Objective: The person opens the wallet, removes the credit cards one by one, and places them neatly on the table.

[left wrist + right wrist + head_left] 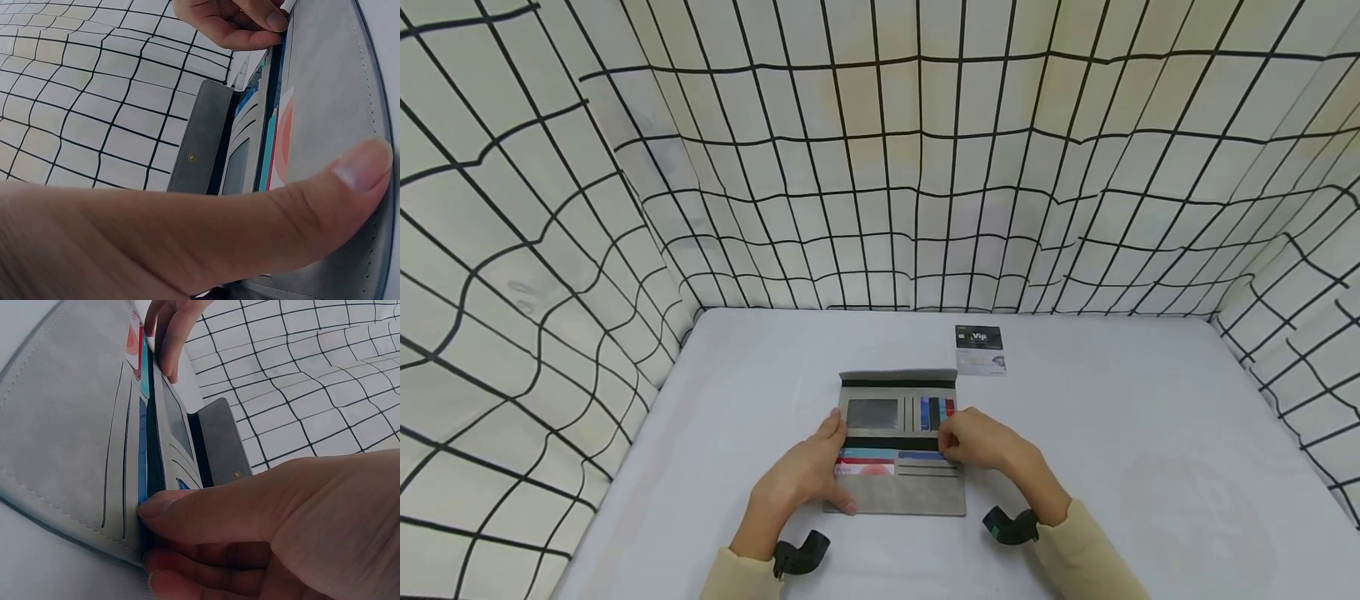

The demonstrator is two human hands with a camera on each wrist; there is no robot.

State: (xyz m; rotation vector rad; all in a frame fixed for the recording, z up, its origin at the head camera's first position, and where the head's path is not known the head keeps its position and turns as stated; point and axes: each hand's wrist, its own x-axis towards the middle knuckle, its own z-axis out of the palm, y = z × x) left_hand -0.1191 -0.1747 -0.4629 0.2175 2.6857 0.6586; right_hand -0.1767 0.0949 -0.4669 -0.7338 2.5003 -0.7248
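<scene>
A grey wallet (917, 497) lies unfolded on the white table. My left hand (797, 473) rests along its left side, with the thumb (325, 194) stretched over the lower panel and the other fingers at the upper panel's edge. At the right end of the fold, my right hand (988, 442) pinches a blue card (142, 459) that sits in the top slot of the lower panel. A white-and-pink card (865, 469) fills a lower left slot, below red and teal edges. Beside the clear window (872, 414), blue, black and red cards (934, 414) stand in the upper slots.
Behind the wallet's right corner lie a black "Vip" card (979, 337) and a pale card (981, 363), edge to edge. The wallet's flap (203, 134) with a brass snap points away from me. Black-gridded white cloth (917, 167) walls the table's back and sides.
</scene>
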